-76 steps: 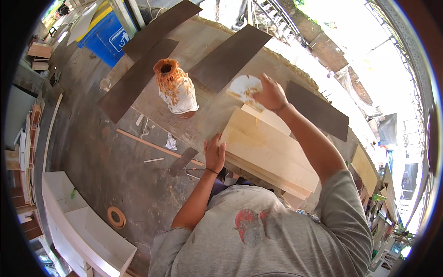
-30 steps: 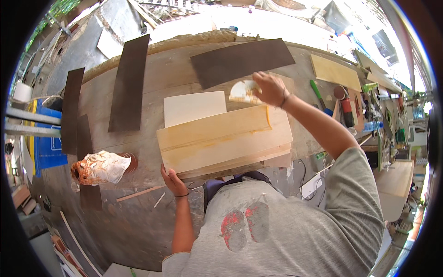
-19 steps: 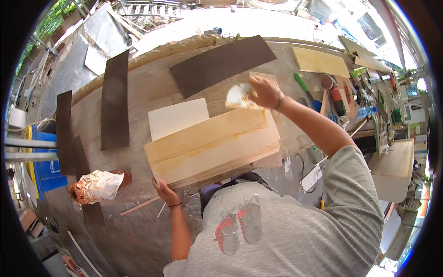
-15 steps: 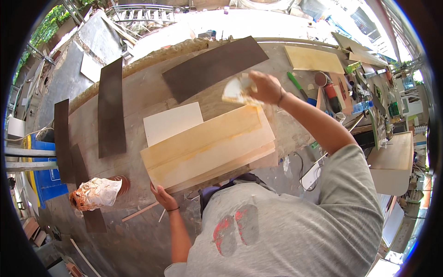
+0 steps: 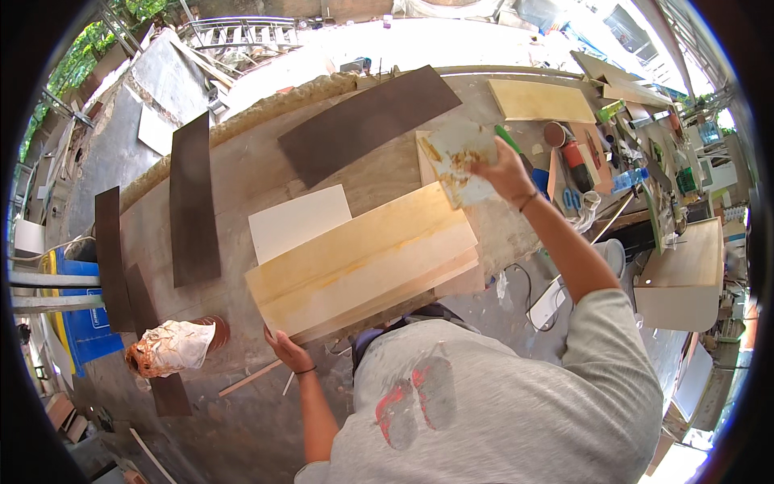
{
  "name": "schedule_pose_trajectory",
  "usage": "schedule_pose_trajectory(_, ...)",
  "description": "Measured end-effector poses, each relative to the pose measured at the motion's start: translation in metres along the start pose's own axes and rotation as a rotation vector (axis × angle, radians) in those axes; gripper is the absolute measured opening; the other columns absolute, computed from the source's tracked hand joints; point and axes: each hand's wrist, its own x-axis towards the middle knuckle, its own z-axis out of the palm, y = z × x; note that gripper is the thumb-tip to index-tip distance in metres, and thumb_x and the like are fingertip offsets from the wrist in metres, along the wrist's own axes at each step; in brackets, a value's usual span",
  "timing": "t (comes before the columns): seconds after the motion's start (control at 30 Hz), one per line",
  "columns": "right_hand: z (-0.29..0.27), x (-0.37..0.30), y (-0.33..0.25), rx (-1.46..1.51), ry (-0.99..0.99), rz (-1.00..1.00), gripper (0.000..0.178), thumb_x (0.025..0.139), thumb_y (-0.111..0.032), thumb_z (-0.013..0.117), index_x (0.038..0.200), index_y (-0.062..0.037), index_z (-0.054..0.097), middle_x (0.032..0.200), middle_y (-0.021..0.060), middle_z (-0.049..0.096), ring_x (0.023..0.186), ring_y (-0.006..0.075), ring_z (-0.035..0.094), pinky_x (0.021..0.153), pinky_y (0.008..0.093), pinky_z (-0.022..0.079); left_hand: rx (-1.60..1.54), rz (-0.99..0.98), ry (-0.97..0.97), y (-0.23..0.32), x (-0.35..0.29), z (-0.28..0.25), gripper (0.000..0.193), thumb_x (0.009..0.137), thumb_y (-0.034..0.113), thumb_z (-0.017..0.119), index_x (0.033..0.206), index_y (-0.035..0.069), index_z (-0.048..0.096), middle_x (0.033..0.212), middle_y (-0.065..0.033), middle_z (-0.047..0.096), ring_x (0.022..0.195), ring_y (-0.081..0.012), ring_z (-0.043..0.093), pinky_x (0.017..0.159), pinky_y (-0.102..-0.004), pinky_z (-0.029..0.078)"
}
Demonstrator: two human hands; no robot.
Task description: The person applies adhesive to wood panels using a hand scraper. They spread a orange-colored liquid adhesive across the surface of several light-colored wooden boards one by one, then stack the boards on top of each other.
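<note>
- The right hand is to the right of the stack, its grip pinching the right part of a whitish scraper plate smeared with orange-brown; blur hides the exact finger placing.
- The plate is at the far right corner of the top panel, tilted, and partly covers a small tan board; whether it touches the top panel, I cannot tell.
- The left hand touches the near left corner of the stack, thumb visible; I cannot tell whether its grip is spread or pinching the edge.
- The top panel is pale wood with yellow-orange streaks along its length and lies slantwise on more pale boards, at the near edge of the desk.
- A cream sheet shows from under its far left edge.
- 3 dark brown boards lie about the desk: 1 far, 2 to the left.
- A white-wrapped jar, its mouth crusted orange-brown, is at the near left.
- To the right are a green-handled tool, a red and black power tool, blue scissors and a clear bottle.
- A yellowish panel lies at the far right.
</note>
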Motion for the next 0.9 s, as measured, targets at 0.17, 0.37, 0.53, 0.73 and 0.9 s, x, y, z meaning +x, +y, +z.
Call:
schedule_pose_trajectory(0.17,0.058,-0.091,0.052,0.213,0.218,0.335,0.05,0.071,-0.021,0.078,0.108,0.0032,0.055,0.1,0.0125,0.064,0.087,0.0217,0.062,0.076,0.0317,0.05,-0.018,0.0,-0.008,0.006,0.0,0.006,0.057,0.096,0.037,0.035,0.132,-0.007,0.032,0.125,-0.0232,0.047,0.111,-0.029,0.05,0.093,-0.0355,0.039)
schedule_pose_trajectory(0.37,0.002,-0.13,0.084,-0.24,0.447,0.303,0.045,0.074,-0.023,0.075,0.107,0.0022,0.057,0.097,0.0116,0.063,0.088,0.0198,0.06,0.078,0.03,0.048,0.007,0.01,-0.007,0.005,-0.001,0.001,0.056,0.096,0.036,0.036,0.131,-0.008,0.032,0.124,-0.024,0.047,0.11,-0.0293,0.051,0.092,-0.0353,0.039)
schedule_pose_trajectory(0.53,-0.012,-0.114,-0.01,-0.22,0.323,0.106,0.047,0.075,-0.021,0.074,0.112,0.0022,0.056,0.098,0.0141,0.064,0.088,0.0199,0.06,0.08,0.0308,0.047,-0.052,-0.015,0.002,0.008,-0.003,0.002,0.057,0.096,0.037,0.036,0.132,-0.008,0.032,0.124,-0.0242,0.047,0.11,-0.0294,0.05,0.093,-0.0356,0.039)
schedule_pose_trajectory(0.73,-0.008,-0.094,-0.049,-0.669,-0.413,-0.226,0.073,0.07,-0.008,0.071,0.134,0.0,0.037,0.112,0.0171,0.058,0.104,0.0311,0.055,0.092,0.0384,0.042,0.009,0.053,-0.017,0.011,0.0,0.003,0.059,0.096,0.038,0.037,0.132,-0.008,0.031,0.125,-0.0246,0.046,0.113,-0.0302,0.049,0.094,-0.0359,0.038)
schedule_pose_trajectory(0.9,-0.019,-0.057,-0.052,-0.879,-0.246,-0.554,0.019,0.068,-0.004,0.065,0.086,-0.0104,0.065,0.12,0.016,0.053,0.118,0.0347,0.045,0.097,0.0414,0.038,-0.058,-0.006,-0.05,0.009,-0.001,0.004,0.058,0.096,0.038,0.036,0.132,-0.007,0.03,0.124,-0.0235,0.047,0.112,-0.0289,0.05,0.094,-0.0357,0.038)
